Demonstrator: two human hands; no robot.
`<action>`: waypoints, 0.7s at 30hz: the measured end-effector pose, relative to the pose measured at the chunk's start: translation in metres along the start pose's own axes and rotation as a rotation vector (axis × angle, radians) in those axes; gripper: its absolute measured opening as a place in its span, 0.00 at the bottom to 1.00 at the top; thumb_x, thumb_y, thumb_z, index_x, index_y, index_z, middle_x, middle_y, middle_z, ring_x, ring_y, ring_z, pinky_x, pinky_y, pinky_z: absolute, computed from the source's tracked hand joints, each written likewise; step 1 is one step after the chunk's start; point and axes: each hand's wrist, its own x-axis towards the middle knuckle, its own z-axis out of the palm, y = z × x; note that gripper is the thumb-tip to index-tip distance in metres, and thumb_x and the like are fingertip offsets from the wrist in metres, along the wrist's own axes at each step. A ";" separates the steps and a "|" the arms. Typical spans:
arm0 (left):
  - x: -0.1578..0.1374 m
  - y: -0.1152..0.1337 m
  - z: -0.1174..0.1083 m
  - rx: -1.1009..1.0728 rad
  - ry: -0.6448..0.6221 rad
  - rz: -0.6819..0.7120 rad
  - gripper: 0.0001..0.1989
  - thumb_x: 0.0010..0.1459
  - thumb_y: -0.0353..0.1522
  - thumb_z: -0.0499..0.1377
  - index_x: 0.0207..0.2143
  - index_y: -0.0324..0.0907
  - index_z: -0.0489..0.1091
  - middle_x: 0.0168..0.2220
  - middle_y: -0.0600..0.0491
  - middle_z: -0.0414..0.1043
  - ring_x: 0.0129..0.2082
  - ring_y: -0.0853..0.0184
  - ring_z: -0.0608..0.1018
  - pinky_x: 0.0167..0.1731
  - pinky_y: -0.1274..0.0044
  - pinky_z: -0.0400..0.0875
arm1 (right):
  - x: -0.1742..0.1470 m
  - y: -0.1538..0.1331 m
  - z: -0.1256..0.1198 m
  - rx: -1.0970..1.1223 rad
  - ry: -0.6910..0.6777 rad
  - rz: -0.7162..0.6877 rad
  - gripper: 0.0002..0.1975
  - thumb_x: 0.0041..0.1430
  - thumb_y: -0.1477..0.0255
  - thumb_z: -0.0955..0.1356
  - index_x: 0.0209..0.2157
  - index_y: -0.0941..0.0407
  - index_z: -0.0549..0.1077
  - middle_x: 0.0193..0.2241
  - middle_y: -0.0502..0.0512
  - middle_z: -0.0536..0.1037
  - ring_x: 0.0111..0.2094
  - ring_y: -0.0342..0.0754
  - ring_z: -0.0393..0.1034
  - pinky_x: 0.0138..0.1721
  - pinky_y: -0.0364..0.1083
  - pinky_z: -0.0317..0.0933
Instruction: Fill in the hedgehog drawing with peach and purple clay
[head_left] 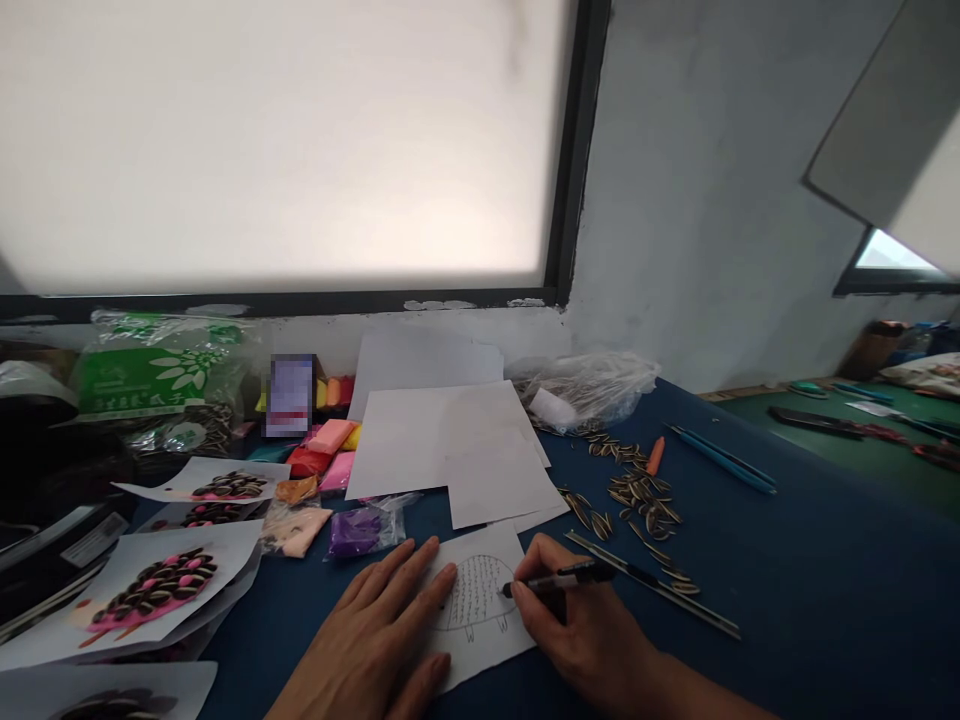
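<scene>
A sheet of white paper [491, 655] lies on the blue table in front of me, bearing a line drawing [480, 590] of a rounded body filled with small marks and two little feet. My left hand [382, 625] rests flat on the sheet's left side, fingers outstretched. In my right hand [577, 620] is a black pen [562, 578], gripped between thumb and fingers, its tip at the right part of the drawn body. Several sunflower seeds [645, 500] lie scattered beyond the right hand, near thin metal sticks [652, 585].
Blank paper sheets [442, 430] lie behind the drawing. Picture cards [154, 590] with seed-covered animals sit at left, beside packets of colored clay [360, 530] and a green seed bag [157, 375]. Blue tweezers [724, 460], an orange piece [656, 456] and a clear plastic bag [600, 390] are at right.
</scene>
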 end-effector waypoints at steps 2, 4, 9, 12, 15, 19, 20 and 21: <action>0.000 0.001 -0.001 -0.006 0.003 -0.015 0.30 0.67 0.46 0.50 0.68 0.57 0.48 0.67 0.53 0.55 0.62 0.47 0.67 0.52 0.58 0.73 | -0.001 -0.001 0.000 -0.004 -0.001 0.014 0.08 0.64 0.68 0.61 0.30 0.54 0.62 0.23 0.47 0.66 0.22 0.44 0.60 0.24 0.42 0.53; 0.000 0.001 -0.001 -0.020 0.002 -0.019 0.30 0.67 0.45 0.51 0.68 0.57 0.49 0.67 0.53 0.54 0.62 0.47 0.67 0.52 0.58 0.72 | -0.001 -0.002 0.000 0.001 -0.007 0.031 0.08 0.64 0.68 0.62 0.30 0.54 0.62 0.22 0.47 0.66 0.22 0.44 0.59 0.24 0.42 0.53; 0.000 -0.002 0.000 -0.026 -0.001 0.000 0.30 0.66 0.44 0.52 0.68 0.56 0.49 0.67 0.53 0.54 0.62 0.47 0.67 0.52 0.59 0.73 | -0.001 -0.001 0.000 0.047 -0.002 0.037 0.09 0.64 0.67 0.63 0.30 0.54 0.62 0.23 0.46 0.64 0.23 0.44 0.59 0.25 0.42 0.54; 0.000 -0.003 0.000 -0.016 0.020 0.005 0.30 0.66 0.46 0.52 0.68 0.57 0.49 0.67 0.53 0.54 0.61 0.47 0.67 0.51 0.59 0.74 | 0.000 0.002 -0.001 0.082 0.036 0.033 0.08 0.65 0.67 0.62 0.31 0.54 0.63 0.23 0.46 0.64 0.23 0.43 0.59 0.24 0.42 0.54; 0.001 0.002 -0.003 -0.008 0.033 -0.003 0.29 0.67 0.47 0.50 0.68 0.57 0.50 0.67 0.54 0.56 0.61 0.47 0.69 0.50 0.59 0.75 | 0.001 0.004 -0.003 0.052 0.060 0.037 0.08 0.65 0.68 0.62 0.31 0.53 0.63 0.22 0.45 0.63 0.22 0.43 0.57 0.23 0.42 0.52; 0.002 0.015 -0.013 -0.017 0.035 -0.098 0.25 0.69 0.47 0.45 0.66 0.56 0.55 0.67 0.54 0.56 0.63 0.50 0.66 0.55 0.58 0.70 | 0.003 0.006 -0.004 0.012 0.055 0.037 0.07 0.65 0.70 0.62 0.32 0.54 0.63 0.22 0.45 0.64 0.22 0.43 0.57 0.24 0.42 0.51; 0.002 0.018 -0.015 -0.020 0.032 -0.113 0.25 0.70 0.48 0.45 0.66 0.56 0.56 0.67 0.54 0.56 0.63 0.50 0.66 0.55 0.58 0.70 | 0.003 0.006 -0.003 0.011 0.054 0.037 0.06 0.65 0.70 0.62 0.32 0.54 0.63 0.22 0.45 0.64 0.22 0.43 0.57 0.24 0.42 0.52; 0.002 0.020 -0.017 -0.022 0.027 -0.115 0.25 0.70 0.48 0.44 0.66 0.56 0.56 0.67 0.54 0.56 0.63 0.51 0.66 0.55 0.58 0.69 | 0.003 0.006 -0.003 0.011 0.050 0.036 0.06 0.65 0.69 0.62 0.32 0.54 0.63 0.23 0.45 0.64 0.23 0.43 0.58 0.24 0.42 0.52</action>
